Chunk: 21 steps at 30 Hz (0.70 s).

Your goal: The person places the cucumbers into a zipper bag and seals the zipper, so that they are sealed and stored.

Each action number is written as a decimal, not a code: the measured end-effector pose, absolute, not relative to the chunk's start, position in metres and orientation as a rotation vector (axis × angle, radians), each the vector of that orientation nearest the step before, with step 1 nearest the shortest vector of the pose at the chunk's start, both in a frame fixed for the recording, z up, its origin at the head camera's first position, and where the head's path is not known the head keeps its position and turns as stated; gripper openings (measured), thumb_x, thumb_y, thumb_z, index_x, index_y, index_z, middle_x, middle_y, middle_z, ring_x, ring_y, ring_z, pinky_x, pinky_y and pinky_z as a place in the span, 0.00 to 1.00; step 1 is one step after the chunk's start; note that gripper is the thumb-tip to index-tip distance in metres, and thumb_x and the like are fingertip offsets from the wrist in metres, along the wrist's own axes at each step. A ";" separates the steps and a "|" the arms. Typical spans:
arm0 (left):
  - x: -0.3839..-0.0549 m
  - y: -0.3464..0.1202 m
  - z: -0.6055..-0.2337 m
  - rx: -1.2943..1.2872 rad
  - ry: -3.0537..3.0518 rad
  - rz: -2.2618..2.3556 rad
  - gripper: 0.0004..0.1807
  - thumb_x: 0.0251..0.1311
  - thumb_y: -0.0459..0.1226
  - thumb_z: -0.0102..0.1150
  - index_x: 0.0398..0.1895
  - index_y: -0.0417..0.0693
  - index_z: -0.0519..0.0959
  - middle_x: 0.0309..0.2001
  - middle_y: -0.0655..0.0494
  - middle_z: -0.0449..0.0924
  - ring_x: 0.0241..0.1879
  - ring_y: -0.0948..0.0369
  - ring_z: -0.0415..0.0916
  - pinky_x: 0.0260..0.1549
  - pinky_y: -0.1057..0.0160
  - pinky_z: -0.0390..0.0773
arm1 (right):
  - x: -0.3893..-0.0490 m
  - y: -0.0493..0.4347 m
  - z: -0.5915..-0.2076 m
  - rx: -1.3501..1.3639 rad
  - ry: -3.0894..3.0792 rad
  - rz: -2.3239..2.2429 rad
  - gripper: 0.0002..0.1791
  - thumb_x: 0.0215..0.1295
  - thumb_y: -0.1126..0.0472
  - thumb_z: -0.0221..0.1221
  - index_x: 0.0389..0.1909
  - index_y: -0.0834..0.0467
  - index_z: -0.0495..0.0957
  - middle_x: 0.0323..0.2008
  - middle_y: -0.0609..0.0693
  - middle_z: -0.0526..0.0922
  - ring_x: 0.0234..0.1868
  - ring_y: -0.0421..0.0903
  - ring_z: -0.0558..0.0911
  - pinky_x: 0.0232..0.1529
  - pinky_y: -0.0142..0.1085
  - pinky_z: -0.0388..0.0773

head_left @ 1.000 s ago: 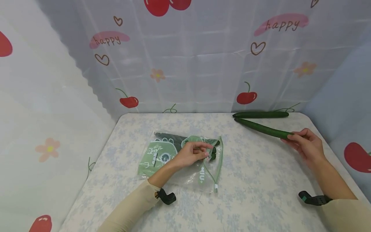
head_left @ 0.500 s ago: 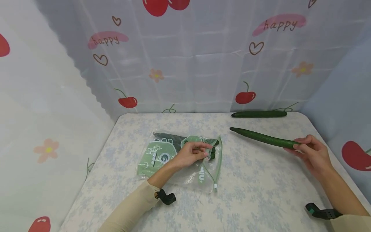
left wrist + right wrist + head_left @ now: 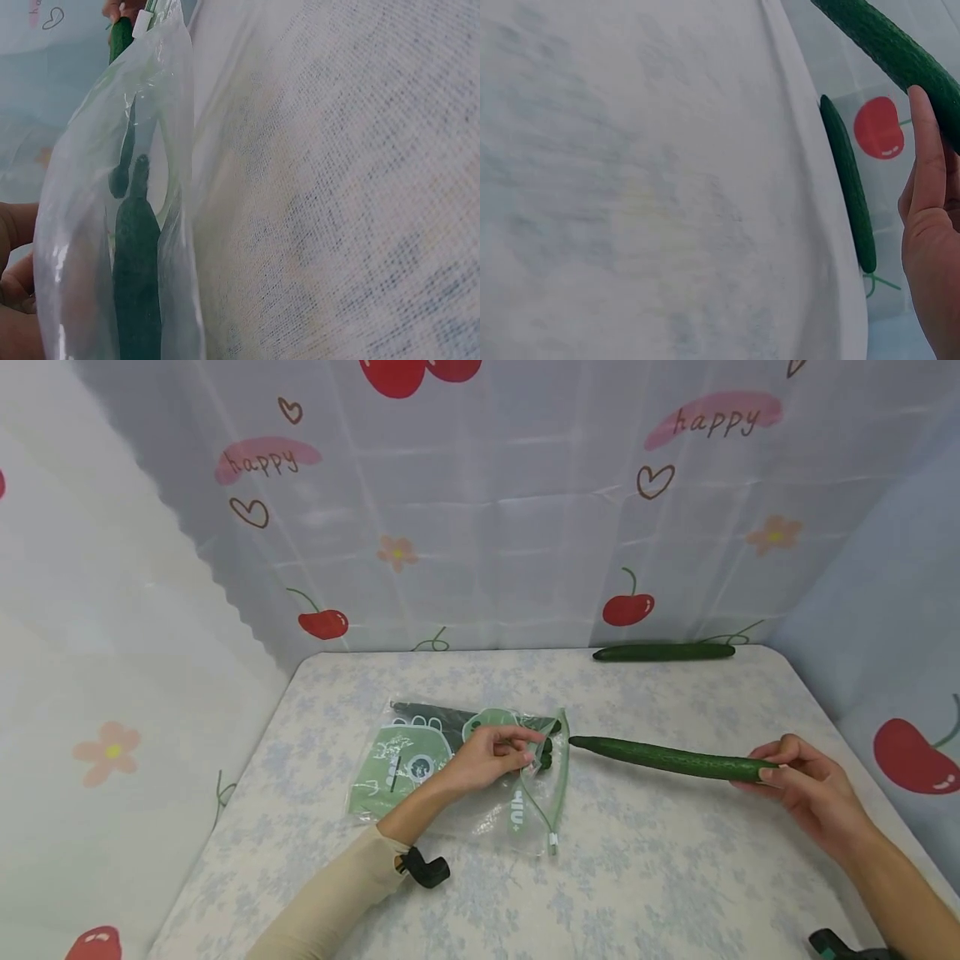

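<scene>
My right hand (image 3: 817,793) grips a long green cucumber (image 3: 660,757) by its right end, thumb on the near side. The cucumber's tip points left and lies right at the mouth of a clear zip bag (image 3: 487,827) with green prints. My left hand (image 3: 487,760) pinches the bag's upper film near that mouth, lifting it a little. Several cucumbers lie inside the bag; one (image 3: 136,277) shows through the plastic in the left wrist view. In the right wrist view, my fingers (image 3: 928,165) lie along the underside of the held cucumber (image 3: 892,45).
Another cucumber (image 3: 663,652) lies at the table's back right edge, against the printed curtain (image 3: 510,552). The bag's white zip slider (image 3: 553,838) sits at the near end of its green strip. A pale floral cloth (image 3: 637,877) covers the table.
My right hand has brought the cucumber away from the one at the back, toward me and left, up to the bag's mouth. The left hand has kept its pinch on the bag.
</scene>
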<state>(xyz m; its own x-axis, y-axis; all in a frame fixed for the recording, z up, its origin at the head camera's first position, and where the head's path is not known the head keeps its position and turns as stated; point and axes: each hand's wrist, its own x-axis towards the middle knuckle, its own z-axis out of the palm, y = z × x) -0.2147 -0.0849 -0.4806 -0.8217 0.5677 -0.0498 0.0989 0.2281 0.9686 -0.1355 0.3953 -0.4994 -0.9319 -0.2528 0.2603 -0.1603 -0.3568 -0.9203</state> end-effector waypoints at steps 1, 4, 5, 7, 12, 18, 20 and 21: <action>-0.215 -0.085 -0.481 0.616 2.113 1.619 0.19 0.77 0.35 0.63 0.67 0.46 0.83 0.43 0.57 0.82 0.37 0.53 0.80 0.37 0.65 0.79 | -0.133 0.394 -0.500 -0.578 1.740 -2.463 0.27 0.74 0.85 0.35 0.42 0.55 0.77 0.53 0.49 0.83 0.49 0.44 0.90 0.55 0.44 0.91; -0.215 -0.087 -0.481 0.629 2.110 1.611 0.19 0.77 0.35 0.63 0.67 0.46 0.83 0.43 0.55 0.83 0.39 0.45 0.81 0.37 0.64 0.79 | -0.128 0.391 -0.502 -0.610 1.729 -2.424 0.29 0.74 0.85 0.34 0.43 0.54 0.78 0.54 0.48 0.83 0.50 0.44 0.90 0.56 0.43 0.90; -0.215 -0.087 -0.481 0.630 2.111 1.611 0.19 0.77 0.35 0.63 0.67 0.46 0.83 0.43 0.54 0.83 0.39 0.43 0.81 0.37 0.63 0.79 | -0.127 0.390 -0.503 -0.616 1.723 -2.413 0.29 0.74 0.85 0.34 0.44 0.53 0.78 0.54 0.48 0.83 0.51 0.44 0.90 0.56 0.43 0.90; -0.215 -0.088 -0.480 0.629 2.114 1.608 0.19 0.77 0.36 0.63 0.68 0.47 0.83 0.44 0.54 0.82 0.39 0.41 0.80 0.37 0.63 0.78 | -0.126 0.386 -0.503 -0.625 1.720 -2.391 0.30 0.75 0.85 0.34 0.44 0.52 0.78 0.54 0.47 0.83 0.51 0.43 0.89 0.56 0.43 0.91; -0.215 -0.090 -0.479 0.613 2.120 1.599 0.19 0.77 0.35 0.63 0.68 0.47 0.82 0.44 0.57 0.82 0.39 0.47 0.81 0.38 0.64 0.80 | -0.126 0.372 -0.504 -0.635 1.725 -2.328 0.29 0.75 0.84 0.34 0.44 0.50 0.75 0.55 0.45 0.82 0.51 0.41 0.88 0.56 0.42 0.90; -0.214 -0.088 -0.478 0.631 2.107 1.616 0.19 0.77 0.34 0.62 0.68 0.45 0.82 0.43 0.56 0.81 0.38 0.48 0.81 0.39 0.62 0.83 | -0.133 0.348 -0.509 -0.610 1.700 -2.279 0.24 0.76 0.83 0.38 0.43 0.52 0.73 0.54 0.46 0.80 0.52 0.42 0.89 0.56 0.47 0.90; -0.214 -0.088 -0.479 0.637 2.098 1.624 0.20 0.77 0.34 0.62 0.69 0.44 0.82 0.43 0.56 0.81 0.37 0.50 0.81 0.40 0.61 0.83 | -0.134 0.340 -0.512 -0.586 1.746 -2.248 0.19 0.77 0.82 0.40 0.42 0.55 0.72 0.54 0.46 0.79 0.51 0.43 0.89 0.55 0.47 0.90; -0.213 -0.087 -0.479 0.637 2.093 1.629 0.20 0.77 0.34 0.62 0.69 0.44 0.82 0.43 0.56 0.81 0.37 0.52 0.81 0.41 0.61 0.84 | -0.135 0.336 -0.512 -0.570 1.775 -2.232 0.17 0.77 0.81 0.42 0.41 0.57 0.71 0.54 0.47 0.79 0.51 0.43 0.89 0.55 0.47 0.90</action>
